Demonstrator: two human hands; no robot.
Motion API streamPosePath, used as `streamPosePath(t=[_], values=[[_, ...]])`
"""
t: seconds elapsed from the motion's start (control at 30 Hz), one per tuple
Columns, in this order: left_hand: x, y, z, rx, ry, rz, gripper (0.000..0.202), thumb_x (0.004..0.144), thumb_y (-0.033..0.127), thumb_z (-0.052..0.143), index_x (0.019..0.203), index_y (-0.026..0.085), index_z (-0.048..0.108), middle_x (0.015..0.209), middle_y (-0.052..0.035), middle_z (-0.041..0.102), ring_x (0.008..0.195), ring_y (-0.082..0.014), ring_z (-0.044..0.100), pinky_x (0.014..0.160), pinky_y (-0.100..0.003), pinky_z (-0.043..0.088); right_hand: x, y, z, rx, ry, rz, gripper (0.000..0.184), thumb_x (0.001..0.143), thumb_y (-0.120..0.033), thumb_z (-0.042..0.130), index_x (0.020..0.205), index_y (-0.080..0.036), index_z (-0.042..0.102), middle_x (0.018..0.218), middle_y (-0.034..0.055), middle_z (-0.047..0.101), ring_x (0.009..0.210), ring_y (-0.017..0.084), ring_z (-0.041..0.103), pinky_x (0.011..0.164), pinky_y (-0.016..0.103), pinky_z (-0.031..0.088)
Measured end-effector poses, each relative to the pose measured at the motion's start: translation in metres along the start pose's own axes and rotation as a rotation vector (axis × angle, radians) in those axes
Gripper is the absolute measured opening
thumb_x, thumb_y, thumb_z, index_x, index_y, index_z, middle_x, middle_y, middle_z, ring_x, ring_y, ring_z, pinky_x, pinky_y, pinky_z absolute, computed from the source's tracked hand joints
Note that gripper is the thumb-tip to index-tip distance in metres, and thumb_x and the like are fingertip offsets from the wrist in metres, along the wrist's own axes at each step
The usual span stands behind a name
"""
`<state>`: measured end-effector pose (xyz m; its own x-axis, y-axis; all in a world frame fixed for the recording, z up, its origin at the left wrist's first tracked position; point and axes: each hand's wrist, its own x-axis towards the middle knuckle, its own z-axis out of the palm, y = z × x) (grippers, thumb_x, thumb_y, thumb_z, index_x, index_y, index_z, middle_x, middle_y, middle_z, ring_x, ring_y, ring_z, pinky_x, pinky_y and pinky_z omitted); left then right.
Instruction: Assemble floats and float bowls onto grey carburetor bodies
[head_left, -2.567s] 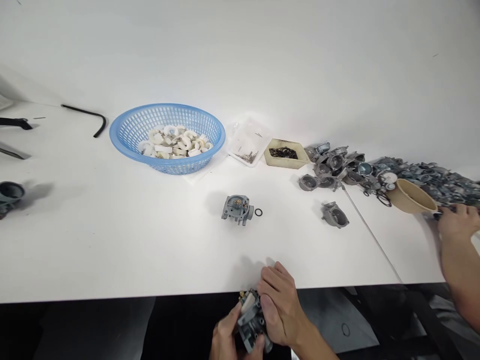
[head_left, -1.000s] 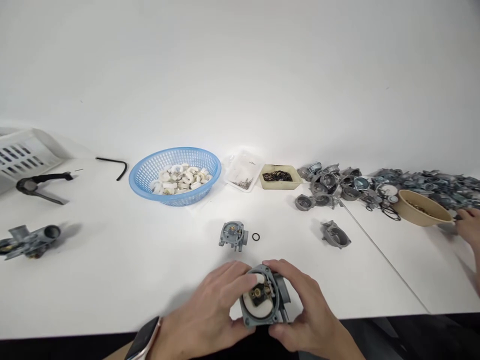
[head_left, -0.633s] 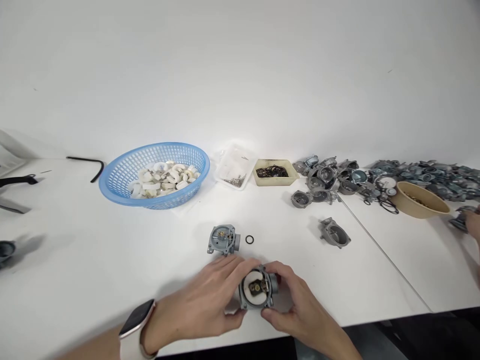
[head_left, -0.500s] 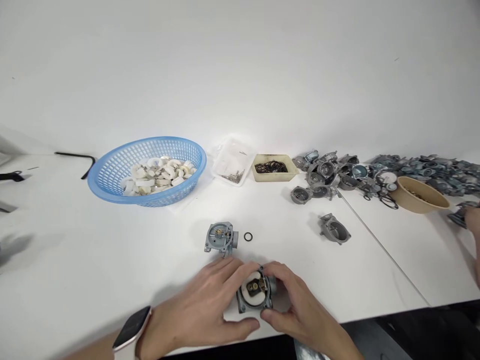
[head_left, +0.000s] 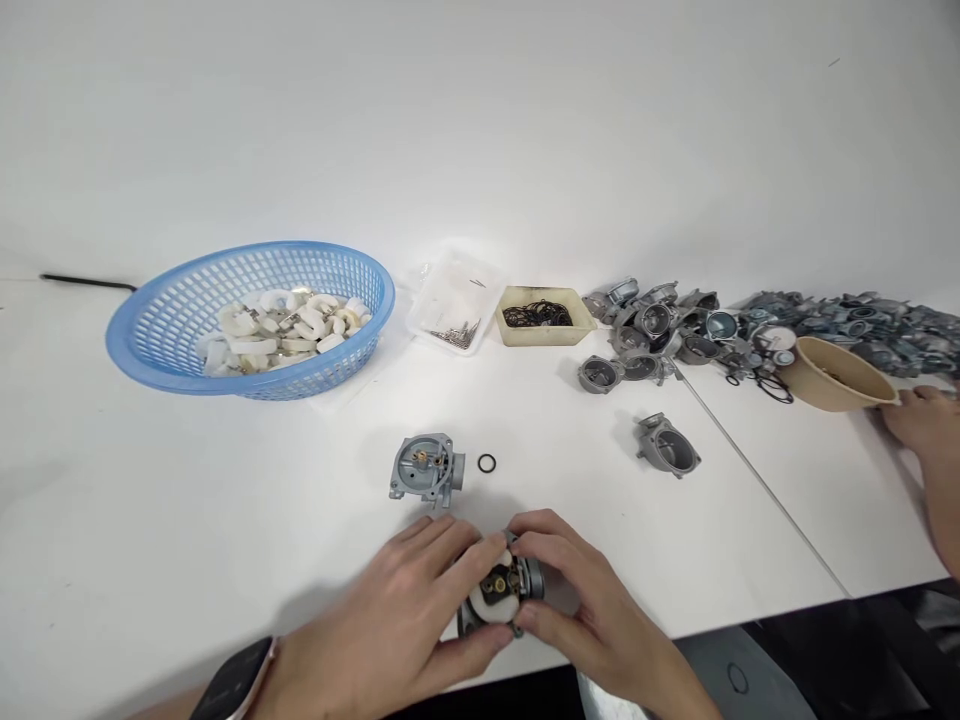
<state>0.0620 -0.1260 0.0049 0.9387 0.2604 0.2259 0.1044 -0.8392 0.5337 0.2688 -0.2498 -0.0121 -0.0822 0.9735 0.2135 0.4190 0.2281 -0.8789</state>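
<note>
Near the table's front edge, a grey metal carburetor body [head_left: 531,577] lies between my two hands, its open side up. A white C-shaped float [head_left: 495,607] sits inside it around brass fittings. My left hand [head_left: 420,600] closes on the body's left side, with its index finger and thumb at the float's edges. On the right, my right hand [head_left: 581,610] grips the body with thumb and fingers. A second carburetor body [head_left: 426,468] without a float lies just beyond my left hand, beside a small black O-ring [head_left: 487,463].
A blue basket [head_left: 142,345] holds white floats. Behind are a white tray [head_left: 457,280] of pins and a cream tray [head_left: 517,335] of black rings. A float bowl [head_left: 667,445], piled metal parts [head_left: 652,320] and a tan tub [head_left: 825,385] are right, near another person's hand [head_left: 926,420].
My left thumb has come in against the float and body, and my left index finger reaches over the float's top. The other person's hand has moved nearer the tan tub. The view has shifted slightly.
</note>
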Motion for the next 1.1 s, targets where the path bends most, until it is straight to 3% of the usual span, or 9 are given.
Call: streamPosePath(t=[0.2, 0.4, 0.53, 0.6, 0.7, 0.83, 0.9, 1.0, 1.1], values=[[-0.003, -0.001, 0.004, -0.028, -0.003, -0.015, 0.049, 0.096, 0.029, 0.064, 0.14, 0.024, 0.042, 0.116, -0.0088, 0.067, 0.102, -0.0287, 0.066, 0.086, -0.043, 0.057, -0.001, 0.0, 0.002, 0.068, 0.015, 0.057, 0.033, 0.098, -0.038, 0.066, 0.129, -0.033, 0.053, 0.125, 0.0052, 0.062, 0.115, 0.021, 0.06, 0.097, 0.029, 0.051], [0.001, 0.005, 0.01, -0.036, 0.04, -0.104, 0.06, 0.082, 0.019, 0.068, 0.136, 0.025, 0.043, 0.113, -0.0075, 0.067, 0.098, -0.0286, 0.067, 0.084, -0.043, 0.058, -0.004, 0.0, 0.006, 0.022, 0.033, 0.039, 0.03, 0.096, -0.041, 0.068, 0.123, -0.032, 0.057, 0.124, 0.0044, 0.064, 0.112, 0.021, 0.062, 0.098, 0.031, 0.05], [0.005, 0.004, 0.012, 0.046, 0.025, -0.135, 0.058, 0.079, 0.03, 0.077, 0.13, 0.022, 0.051, 0.101, -0.0061, 0.069, 0.088, -0.0296, 0.069, 0.078, -0.044, 0.059, -0.002, -0.002, -0.005, -0.061, -0.004, 0.111, 0.055, 0.09, -0.048, 0.075, 0.138, -0.033, 0.052, 0.137, 0.006, 0.061, 0.126, 0.026, 0.059, 0.107, 0.034, 0.048], [0.007, 0.003, 0.009, 0.07, -0.035, -0.164, 0.055, 0.078, 0.035, 0.081, 0.125, 0.022, 0.055, 0.101, -0.0063, 0.069, 0.09, -0.0305, 0.069, 0.079, -0.044, 0.059, 0.008, -0.001, -0.021, -0.148, -0.032, 0.105, 0.055, 0.091, -0.049, 0.072, 0.14, -0.032, 0.053, 0.137, 0.0075, 0.061, 0.128, 0.027, 0.058, 0.107, 0.037, 0.048], [0.006, -0.001, 0.003, 0.076, -0.125, -0.217, 0.054, 0.076, 0.041, 0.085, 0.119, 0.022, 0.06, 0.106, -0.0079, 0.069, 0.097, -0.0332, 0.068, 0.083, -0.046, 0.06, 0.038, 0.005, -0.056, -0.37, -0.019, 0.113, 0.033, 0.102, -0.045, 0.057, 0.129, -0.029, 0.062, 0.129, 0.0084, 0.066, 0.119, 0.026, 0.063, 0.1, 0.04, 0.053], [0.003, -0.008, 0.002, 0.096, -0.143, -0.239, 0.062, 0.075, 0.045, 0.086, 0.126, 0.021, 0.06, 0.112, -0.0109, 0.07, 0.104, -0.0371, 0.068, 0.089, -0.051, 0.059, 0.082, 0.023, -0.122, -0.893, 0.167, 0.227, 0.032, 0.105, -0.044, 0.045, 0.121, -0.027, 0.066, 0.126, 0.0085, 0.068, 0.117, 0.028, 0.064, 0.098, 0.043, 0.053], [0.002, -0.012, 0.005, 0.102, -0.132, -0.224, 0.065, 0.075, 0.045, 0.086, 0.13, 0.022, 0.059, 0.116, -0.012, 0.07, 0.106, -0.038, 0.067, 0.09, -0.051, 0.059, 0.092, 0.032, -0.155, -0.974, 0.189, 0.289, 0.034, 0.105, -0.037, 0.04, 0.122, -0.024, 0.066, 0.127, 0.0105, 0.067, 0.118, 0.03, 0.063, 0.093, 0.045, 0.054], [0.003, -0.015, 0.009, 0.08, -0.133, -0.22, 0.062, 0.076, 0.043, 0.085, 0.128, 0.022, 0.06, 0.12, -0.0137, 0.069, 0.108, -0.0388, 0.067, 0.089, -0.05, 0.06, 0.095, 0.043, -0.189, -1.046, 0.106, 0.337, 0.034, 0.097, -0.029, 0.046, 0.124, -0.023, 0.067, 0.129, 0.0118, 0.066, 0.12, 0.032, 0.062, 0.094, 0.045, 0.053], [0.006, -0.018, 0.005, 0.038, -0.106, -0.233, 0.061, 0.076, 0.041, 0.084, 0.128, 0.021, 0.06, 0.124, -0.0146, 0.066, 0.115, -0.0394, 0.063, 0.096, -0.052, 0.056, 0.094, 0.051, -0.198, -1.105, -0.029, 0.343, 0.049, 0.088, -0.026, 0.056, 0.136, -0.026, 0.061, 0.14, 0.0103, 0.06, 0.127, 0.031, 0.058, 0.1, 0.041, 0.05]])
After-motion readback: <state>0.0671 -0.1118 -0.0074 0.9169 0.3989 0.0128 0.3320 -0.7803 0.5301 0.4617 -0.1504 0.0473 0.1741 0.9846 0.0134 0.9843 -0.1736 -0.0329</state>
